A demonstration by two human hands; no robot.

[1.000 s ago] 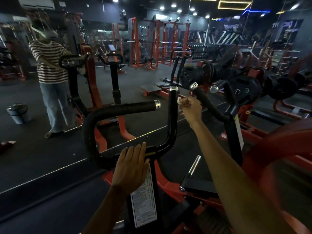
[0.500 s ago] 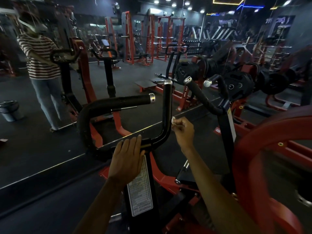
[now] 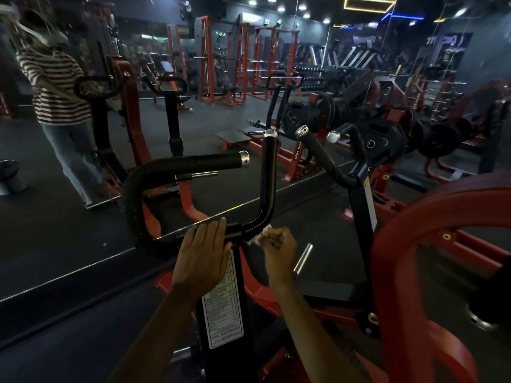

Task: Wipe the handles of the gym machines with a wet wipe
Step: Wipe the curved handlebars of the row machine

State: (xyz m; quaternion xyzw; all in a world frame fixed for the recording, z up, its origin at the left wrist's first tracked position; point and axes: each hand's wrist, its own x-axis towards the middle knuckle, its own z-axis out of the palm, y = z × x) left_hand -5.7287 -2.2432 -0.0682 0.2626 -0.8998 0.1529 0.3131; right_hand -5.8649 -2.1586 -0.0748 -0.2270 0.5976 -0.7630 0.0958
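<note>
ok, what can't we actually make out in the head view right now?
- Wet wipe: mostly hidden inside the right hand; only a white corner shows.
- Contact between wipe and upright handle: covered by that hand.
- Label on the post: print too small to read, top covered by the left hand.
- Red frame at right: blurred, cut off by the edge.

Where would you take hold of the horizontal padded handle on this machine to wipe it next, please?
Grip the horizontal handle on its straight padded stretch, just short of the metal end cap, coming from above so the fingers curl over the bar. That run is level, round and clear of the frame. The right hand, holding the wipe, is nearest; the left hand rests on the crossbar.
</note>
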